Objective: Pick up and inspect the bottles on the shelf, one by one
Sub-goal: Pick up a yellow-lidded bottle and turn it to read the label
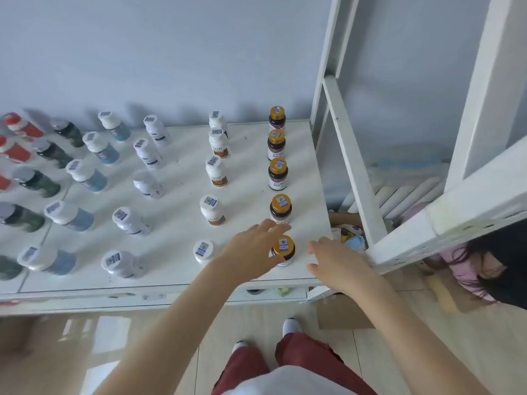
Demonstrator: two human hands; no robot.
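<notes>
Open left hand (253,249), open right hand (336,263) beside front gold-capped bottle (283,249); white-capped bottle (203,250) near.

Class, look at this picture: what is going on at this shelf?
A person stands at a white shelf holding rows of bottles. Both hands reach, open, toward the nearest gold-capped bottle: the left hand close beside it, the right hand a little apart. The bottle stands on the shelf, not yet lifted.
</notes>
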